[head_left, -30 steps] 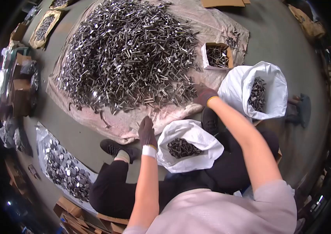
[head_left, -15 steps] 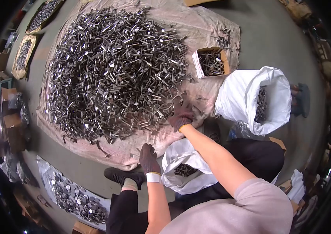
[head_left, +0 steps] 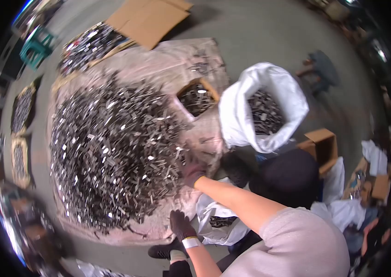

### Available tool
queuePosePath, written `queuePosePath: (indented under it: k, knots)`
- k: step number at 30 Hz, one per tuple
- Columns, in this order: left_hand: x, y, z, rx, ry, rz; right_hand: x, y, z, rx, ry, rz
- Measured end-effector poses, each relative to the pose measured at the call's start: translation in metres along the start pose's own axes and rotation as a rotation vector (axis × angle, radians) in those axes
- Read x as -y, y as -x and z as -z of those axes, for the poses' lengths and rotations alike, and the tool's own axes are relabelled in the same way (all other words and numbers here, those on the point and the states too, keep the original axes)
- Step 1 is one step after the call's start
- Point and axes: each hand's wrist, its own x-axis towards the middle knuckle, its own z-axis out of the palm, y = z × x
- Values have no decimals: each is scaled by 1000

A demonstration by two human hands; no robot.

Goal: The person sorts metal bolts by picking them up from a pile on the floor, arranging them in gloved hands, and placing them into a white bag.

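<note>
My right hand [head_left: 192, 172], in a dark glove with a yellow cuff, reaches to the right edge of a big pile of short metal pieces [head_left: 117, 152]. Motion smears its fingers, so I cannot make out what they hold. My left hand [head_left: 181, 225], gloved too and with a white band at the wrist, is over the near edge of the pinkish cloth [head_left: 158, 226]. Its fingers point up and away, apart from the pile, with nothing clear in them. Between my forearms, a small white sack [head_left: 209, 203] stands with metal pieces inside.
A large white sack [head_left: 237, 111] of metal pieces stands at the right, next to an open box [head_left: 216, 90] of pieces. Flat cardboard [head_left: 149, 21] lies at the back. A stool [head_left: 322, 69] and an empty carton [head_left: 322, 138] are further right.
The view has swung and shifted, so the pile sits lower and the large sack further left. My right hand stays by the pile's edge; my left stays near the cloth's edge.
</note>
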Motion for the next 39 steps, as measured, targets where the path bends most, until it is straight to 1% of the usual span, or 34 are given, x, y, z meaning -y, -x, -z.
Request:
queuePosePath:
  k: [2, 3, 5, 6, 10, 12, 13, 15, 16, 17, 19, 20, 21, 23, 24, 25, 27, 28, 29, 31, 32, 33, 34, 35, 36, 37, 39]
  knots:
    - [0, -1, 5, 13, -4, 11, 0, 4, -2, 1, -66, 26]
    - [-2, -1, 5, 9, -10, 12, -1, 2, 1, -1, -77, 1]
    - [-1, 1, 6, 28, -46, 10, 3, 0, 6, 48, -38, 30]
    - [-2, 3, 6, 35, -64, 4, 4, -7, -13, -78, 4, 29]
    - [-6, 6, 1, 50, -89, 6, -1, -15, -16, -38, 3, 62]
    - [-6, 4, 3, 62, -100, 0, -7, -10, -11, -81, 147, 181]
    - [-7, 4, 4, 57, -109, -4, -8, -8, 1, -77, 137, 182]
    - [-8, 7, 6, 74, -138, -23, -14, -8, 21, 84, 116, 224]
    - [-9, 10, 4, 71, -142, -20, -15, -19, 16, 116, 60, 224]
    - [-11, 14, 3, 60, -152, -27, -17, -19, 16, 117, 59, 223]
    - [-13, 15, -2, 57, -158, -40, -22, -19, 25, 88, 56, 285]
    - [-11, 13, 0, 56, -156, -31, -21, -18, 36, 121, -35, 263]
    - [-13, 13, 2, 50, -159, -26, -20, -24, 31, 119, -44, 264]
    - [-17, 20, -1, 55, -175, -48, -21, -57, -15, 84, -377, 156]
    - [-19, 24, -2, 59, -185, -64, -19, -59, -17, 12, -110, 365]
    - [-20, 22, 0, 61, -189, -71, -18, -65, -23, 6, -116, 366]
    - [-27, 15, 1, 62, -178, -36, -20, -69, -20, 110, -240, 330]
    - [-30, 13, -2, 70, -179, -41, -20, -66, -12, 4, -539, 227]
    - [-34, 11, -5, 114, -135, -27, -18, -63, -2, -7, -542, 225]
    - [-48, 4, -11, 162, -96, -19, -8, -48, 22, 75, -748, 273]
    - [-57, -2, -18, 261, -27, 21, -3, -30, 35, 68, -755, 274]
    - [-63, -4, -26, 360, 41, 61, 3, 0, 65, 92, -980, 227]
    - [-73, 9, -47, 368, 48, 73, 8, 20, 81, 117, -1203, 181]
    - [-84, 24, -67, 375, 58, 81, 20, 24, 86, 144, -1130, 255]
    - [-94, 21, -71, 519, 117, 169, 29, 38, 94, 107, -1030, 271]
    - [-102, 27, -89, 551, 161, 178, 17, 80, 139, 141, -1023, 371]
    - [-112, 54, -112, 735, 245, 119, 27, 108, 162, 29, -624, 546]
